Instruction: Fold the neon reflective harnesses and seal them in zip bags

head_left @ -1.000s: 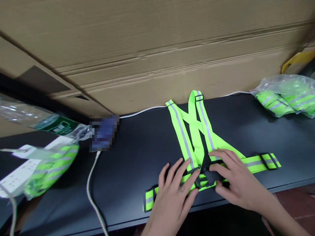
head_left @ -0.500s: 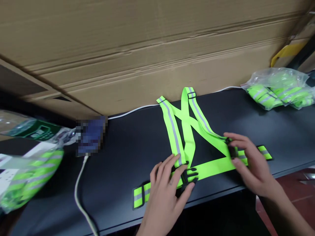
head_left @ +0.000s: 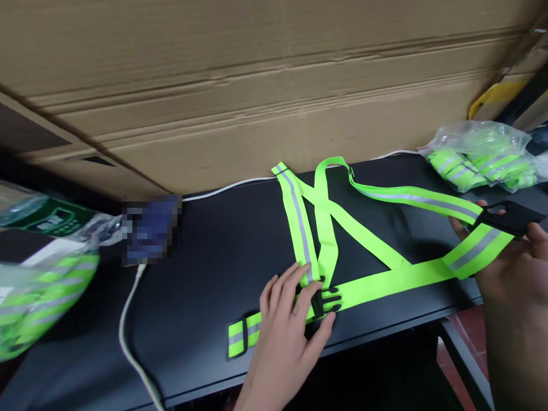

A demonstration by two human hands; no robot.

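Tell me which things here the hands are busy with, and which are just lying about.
In use:
neon harness
pronged buckle part, at the left hand
black buckle part, in the right hand

Lying about:
right bag of neon straps
left bag of neon straps
blurred blue object
pale cable
green-labelled plastic
cardboard behind

A pixelated blue object [head_left: 150,231] (pale cable [head_left: 123,334] at its edge) lies beside a green-labelled bottle [head_left: 47,217], near cardboard [head_left: 257,125].
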